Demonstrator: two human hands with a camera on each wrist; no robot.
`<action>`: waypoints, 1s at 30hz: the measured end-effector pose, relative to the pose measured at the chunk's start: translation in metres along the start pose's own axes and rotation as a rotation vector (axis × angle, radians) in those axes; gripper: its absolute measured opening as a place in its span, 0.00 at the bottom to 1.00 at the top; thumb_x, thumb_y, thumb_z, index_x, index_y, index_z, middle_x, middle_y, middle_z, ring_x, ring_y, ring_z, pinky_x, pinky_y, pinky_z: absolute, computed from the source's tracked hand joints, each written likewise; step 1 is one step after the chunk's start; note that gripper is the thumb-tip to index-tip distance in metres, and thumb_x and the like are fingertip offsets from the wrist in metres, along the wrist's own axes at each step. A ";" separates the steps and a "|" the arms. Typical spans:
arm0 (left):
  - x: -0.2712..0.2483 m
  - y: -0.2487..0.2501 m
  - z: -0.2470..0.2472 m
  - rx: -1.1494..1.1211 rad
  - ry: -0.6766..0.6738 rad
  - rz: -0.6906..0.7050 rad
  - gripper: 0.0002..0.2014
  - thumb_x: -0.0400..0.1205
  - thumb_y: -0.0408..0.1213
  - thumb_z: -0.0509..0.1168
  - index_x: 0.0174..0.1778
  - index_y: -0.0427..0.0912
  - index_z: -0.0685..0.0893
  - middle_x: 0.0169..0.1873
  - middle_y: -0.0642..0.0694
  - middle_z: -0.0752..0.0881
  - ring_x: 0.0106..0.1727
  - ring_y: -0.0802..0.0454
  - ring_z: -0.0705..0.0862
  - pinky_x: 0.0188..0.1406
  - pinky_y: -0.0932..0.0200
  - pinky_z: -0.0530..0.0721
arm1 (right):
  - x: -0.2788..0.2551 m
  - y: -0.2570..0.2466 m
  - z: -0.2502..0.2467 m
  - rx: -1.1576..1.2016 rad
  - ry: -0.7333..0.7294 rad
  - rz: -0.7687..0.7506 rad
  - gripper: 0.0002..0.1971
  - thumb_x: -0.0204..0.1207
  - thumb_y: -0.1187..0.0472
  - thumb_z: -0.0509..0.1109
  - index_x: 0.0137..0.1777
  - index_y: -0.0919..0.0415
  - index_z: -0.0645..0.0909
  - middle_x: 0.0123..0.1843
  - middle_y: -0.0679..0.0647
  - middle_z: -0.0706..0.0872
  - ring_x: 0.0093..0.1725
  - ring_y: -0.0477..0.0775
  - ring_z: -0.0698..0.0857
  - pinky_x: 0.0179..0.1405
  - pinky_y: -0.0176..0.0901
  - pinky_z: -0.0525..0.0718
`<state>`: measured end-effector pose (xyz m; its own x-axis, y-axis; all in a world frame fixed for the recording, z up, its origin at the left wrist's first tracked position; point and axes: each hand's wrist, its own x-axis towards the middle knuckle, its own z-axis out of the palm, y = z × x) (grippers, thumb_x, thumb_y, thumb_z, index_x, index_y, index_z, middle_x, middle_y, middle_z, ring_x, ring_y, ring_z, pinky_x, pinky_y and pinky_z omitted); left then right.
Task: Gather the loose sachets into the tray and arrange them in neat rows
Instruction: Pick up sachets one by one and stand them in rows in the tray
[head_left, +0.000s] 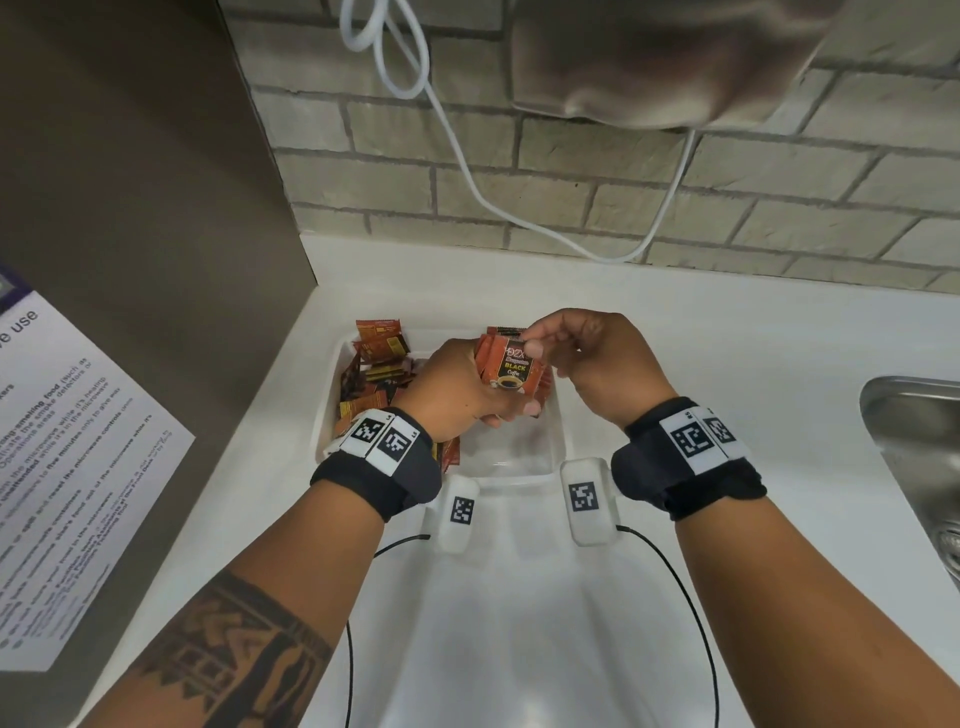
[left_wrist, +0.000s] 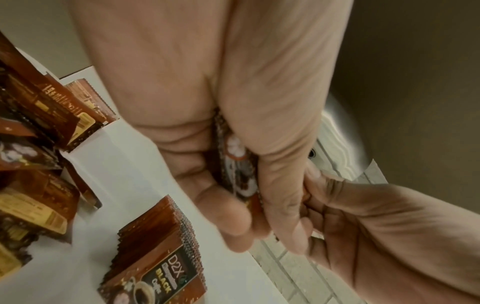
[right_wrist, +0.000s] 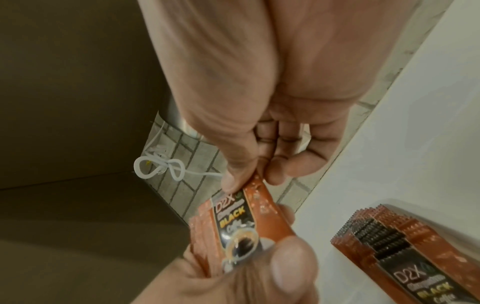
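Both forearms reach forward over the white table (head_left: 675, 364), wrists banded with black straps, and the hands meet above the tray (head_left: 558, 447). The left hand (head_left: 457, 395) has its fingers and thumb curled round a bundle of sachets (head_left: 514, 369), held upright with the "D2X Black Coffee" face toward the person. The right hand (head_left: 597, 358) arches over the bundle, its thumb and forefinger pinching the top edge of the front sachet, the other fingers (right_wrist: 293, 166) loosely bent behind.

The clear tray sits on the table near the brick wall (head_left: 623, 171). Its left side holds a jumbled heap of loose sachets (head_left: 376, 364); a tidy stack of sachets (left_wrist: 158, 257) stands on edge in it below the hands. A steel sink (head_left: 914, 441) lies to the right, a printed notice (head_left: 78, 467) to the left
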<state>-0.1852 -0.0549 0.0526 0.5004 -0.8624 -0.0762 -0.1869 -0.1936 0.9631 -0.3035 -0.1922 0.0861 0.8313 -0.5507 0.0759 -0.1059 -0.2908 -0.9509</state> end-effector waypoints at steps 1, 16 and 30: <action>0.001 -0.002 -0.002 0.018 0.008 -0.013 0.13 0.71 0.37 0.84 0.47 0.48 0.90 0.38 0.46 0.93 0.38 0.48 0.92 0.35 0.56 0.89 | 0.002 0.001 -0.003 -0.050 0.031 -0.001 0.04 0.79 0.67 0.75 0.45 0.58 0.89 0.36 0.42 0.89 0.34 0.35 0.85 0.36 0.28 0.79; 0.021 -0.033 0.014 0.298 -0.305 -0.456 0.16 0.84 0.49 0.70 0.54 0.38 0.87 0.42 0.42 0.92 0.36 0.49 0.88 0.29 0.58 0.82 | 0.016 0.059 0.001 -0.455 -0.041 0.228 0.08 0.76 0.59 0.75 0.39 0.44 0.90 0.45 0.41 0.90 0.45 0.34 0.83 0.39 0.22 0.71; 0.056 -0.042 0.038 0.374 -0.391 -0.588 0.18 0.86 0.50 0.68 0.55 0.35 0.84 0.38 0.45 0.90 0.26 0.53 0.84 0.19 0.67 0.76 | 0.028 0.071 0.000 -0.519 -0.028 0.198 0.05 0.74 0.64 0.77 0.49 0.55 0.89 0.44 0.42 0.81 0.51 0.46 0.80 0.46 0.35 0.72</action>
<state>-0.1819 -0.1130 -0.0019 0.2851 -0.6582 -0.6968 -0.2899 -0.7521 0.5918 -0.2880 -0.2281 0.0207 0.7816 -0.6149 -0.1046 -0.5109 -0.5349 -0.6730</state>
